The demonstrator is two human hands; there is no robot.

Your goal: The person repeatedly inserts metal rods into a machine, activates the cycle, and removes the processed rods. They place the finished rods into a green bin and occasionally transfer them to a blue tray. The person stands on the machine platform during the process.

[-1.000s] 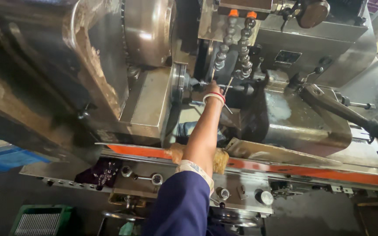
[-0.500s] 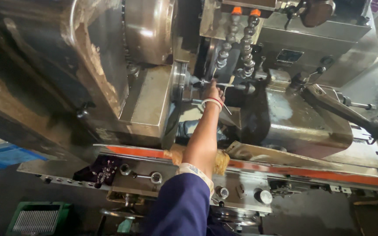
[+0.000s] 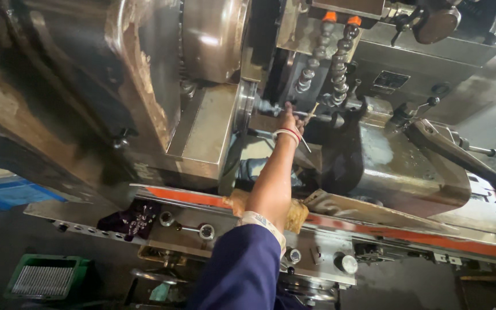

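The left hand (image 3: 290, 119) is still reaching deep into the lathe (image 3: 202, 115), fingers closing around a thin metal rod (image 3: 305, 129), pressing slightly nearer the spindle (image 3: 247, 106) than before; segmented coolant hoses (image 3: 340, 69) are hanging just beyond.

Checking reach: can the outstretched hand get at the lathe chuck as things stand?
Probably yes: the hand is already deep in the machine beside the chuck, holding a thin rod, and nothing visible lies between them.

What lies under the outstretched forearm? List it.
Under the forearm a tan rag rests on the machine's orange-striped rail; the rag's middle is hidden by the arm.
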